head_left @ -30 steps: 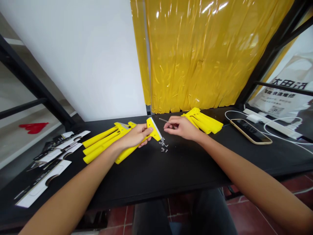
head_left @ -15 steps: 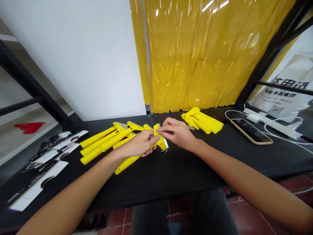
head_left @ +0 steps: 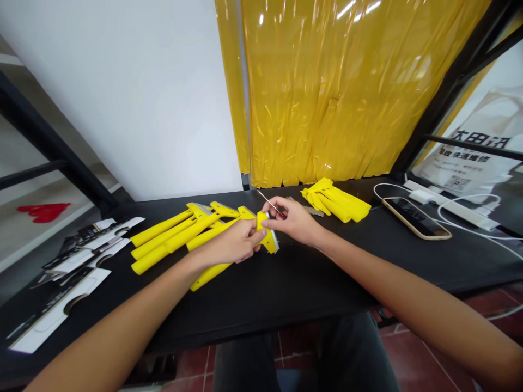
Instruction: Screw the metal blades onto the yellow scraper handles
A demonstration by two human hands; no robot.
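L hand point(head_left: 239, 239) has its grip clenched on a yellow scraper point(head_left: 270, 242) by the neck, just above the table point(head_left: 327, 288), nr its middle. Scraper's head w/ pale edge faces R; handle runs down-L under the hand. R hand point(head_left: 296, 220) has its grip grasping a thin screwdriver point(head_left: 265, 200), reddish handle btwn fingers, shaft pointing up-L, tip clear of the scraper. R thumb is at the scraper's head, prob. touching; exact contact too small to tell.

Other yellow scrapers point(head_left: 169, 239) lie overlapping just L of the L hand, heads toward the back. Yellow pile point(head_left: 339, 201) sits back-R of the R hand, w/ flat greyish strip point(head_left: 316, 210) beside it. Far L: B&W card pieces point(head_left: 87, 283), overlapping. Far R: phone point(head_left: 417, 218), screen up, nr white cable point(head_left: 445, 209) & power strip point(head_left: 469, 209). Yellow plastic curtain point(head_left: 327, 98) hangs behind.
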